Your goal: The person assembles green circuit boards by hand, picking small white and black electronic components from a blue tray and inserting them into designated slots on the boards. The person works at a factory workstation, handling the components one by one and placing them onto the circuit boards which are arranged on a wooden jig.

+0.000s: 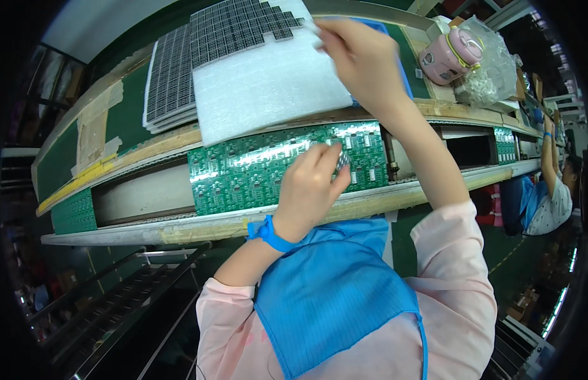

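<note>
My left hand (310,187) hovers over a green circuit board panel (243,171) on the conveyor and pinches a small stack of grey components (342,163) between thumb and fingers. A blue strap (268,233) circles that wrist. My right hand (357,54) reaches up to the white foam sheet (268,82) on the shelf above, its fingertips at the edge of the rows of small dark components (237,28) laid on the foam. Whether it grips one I cannot tell.
A second foam tray of dark parts (170,82) lies left of the first. A pink bottle (447,54) and a clear plastic bag (490,69) stand at the right. More green boards (74,212) ride the conveyor. Another person (550,193) works at far right.
</note>
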### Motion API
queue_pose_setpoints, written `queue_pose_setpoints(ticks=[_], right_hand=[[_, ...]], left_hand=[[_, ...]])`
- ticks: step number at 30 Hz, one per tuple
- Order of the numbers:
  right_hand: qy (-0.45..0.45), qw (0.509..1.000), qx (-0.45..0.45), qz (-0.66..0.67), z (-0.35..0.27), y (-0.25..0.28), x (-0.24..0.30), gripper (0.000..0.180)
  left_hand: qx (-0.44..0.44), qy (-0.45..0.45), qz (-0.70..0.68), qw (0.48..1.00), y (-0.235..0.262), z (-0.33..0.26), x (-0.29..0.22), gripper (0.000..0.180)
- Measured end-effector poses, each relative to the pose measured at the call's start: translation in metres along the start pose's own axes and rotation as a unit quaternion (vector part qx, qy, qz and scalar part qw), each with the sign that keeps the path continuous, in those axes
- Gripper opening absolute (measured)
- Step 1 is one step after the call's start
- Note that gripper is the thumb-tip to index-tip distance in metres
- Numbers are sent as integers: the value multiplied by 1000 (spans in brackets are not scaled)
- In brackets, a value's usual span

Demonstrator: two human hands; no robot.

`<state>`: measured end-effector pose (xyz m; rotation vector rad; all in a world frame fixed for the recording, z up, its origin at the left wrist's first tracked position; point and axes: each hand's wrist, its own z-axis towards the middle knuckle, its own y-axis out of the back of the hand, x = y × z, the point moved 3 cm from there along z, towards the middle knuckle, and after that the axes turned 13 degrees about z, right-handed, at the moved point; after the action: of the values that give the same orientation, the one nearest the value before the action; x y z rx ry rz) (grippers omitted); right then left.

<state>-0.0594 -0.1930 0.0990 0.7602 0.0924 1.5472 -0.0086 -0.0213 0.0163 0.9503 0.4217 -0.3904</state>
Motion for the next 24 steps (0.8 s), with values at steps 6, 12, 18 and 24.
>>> queue_pose_setpoints(ticks=[6,12,18,24], right_hand=[[-80,979,170,-81,-125,90,23,25],[-65,952,238,-180,-182,74,1,24],[-87,968,215,-91,-174,68,-2,26],[-147,965,214,-28,-164,69,-7,25]], left_hand=[[59,-60,28,996,-32,-11,3,29],[73,-60,72,993,-33,-11,5,31],[82,-47,60,994,-33,-13,10,33],[81,-35,56,994,-35,-13,10,33]])
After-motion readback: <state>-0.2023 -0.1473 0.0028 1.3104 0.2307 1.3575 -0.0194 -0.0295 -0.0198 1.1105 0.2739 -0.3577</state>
